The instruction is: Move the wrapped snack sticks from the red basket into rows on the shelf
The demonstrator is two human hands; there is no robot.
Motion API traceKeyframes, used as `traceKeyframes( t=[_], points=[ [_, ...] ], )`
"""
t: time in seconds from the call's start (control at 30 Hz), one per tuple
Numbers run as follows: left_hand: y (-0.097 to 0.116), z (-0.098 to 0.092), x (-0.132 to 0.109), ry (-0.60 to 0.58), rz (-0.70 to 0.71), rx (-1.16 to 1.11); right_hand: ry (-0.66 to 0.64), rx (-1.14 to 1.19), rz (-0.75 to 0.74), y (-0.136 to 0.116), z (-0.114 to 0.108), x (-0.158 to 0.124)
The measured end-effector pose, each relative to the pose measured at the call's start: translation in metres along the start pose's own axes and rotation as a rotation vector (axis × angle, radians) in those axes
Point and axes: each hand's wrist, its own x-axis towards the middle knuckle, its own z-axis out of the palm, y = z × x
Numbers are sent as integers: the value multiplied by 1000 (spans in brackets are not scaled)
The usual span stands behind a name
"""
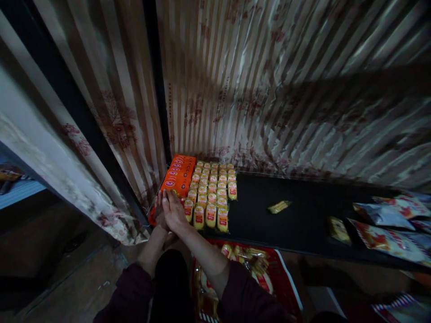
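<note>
Orange packets (178, 172) with round printed marks lie in a row at the left end of a black shelf (256, 224). My left hand (160, 211) rests at the near end of this row, fingers stretched out, partly covered by my right hand. Just right of it, my right hand (173, 210) lies flat over the near orange packets, with its fingers extended and pointing away from me. Beside both hands, small yellow wrapped cakes (211, 214) stand in several close rows.
A loose yellow packet (279, 207) and another wrapped cake (339, 229) lie farther right, near several bags (387, 237). Below the shelf edge is a red box (284, 278) of wrapped food. Dark posts (156, 72) and striped curtains (215, 80) stand behind and left.
</note>
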Motion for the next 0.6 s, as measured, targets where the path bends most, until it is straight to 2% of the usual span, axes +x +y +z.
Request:
traceKeyframes(
  t=[0.07, 0.13, 0.2, 0.27, 0.37, 0.47, 0.6],
  points=[
    [5, -7, -2, 15, -7, -93, 49, 5, -32, -1, -14, -14],
    [14, -15, -6, 42, -57, -173, 222, 2, -139, 4, -35, -32],
    [26, -21, -11, 147, -137, -253, 398, -46, -159, 17, -58, -50],
    [40, -22, -18, 197, -116, -324, 562, -105, -100, 37, -78, -65],
    [57, -15, -24, 194, -90, -394, 687, -105, 72, 73, -100, -76],
    [66, -6, -25, 171, -70, -400, 695, -88, 194, 103, -110, -73],
    [71, 2, -21, 170, -39, -342, 621, -86, 224, 123, -109, -61]
  ],
)
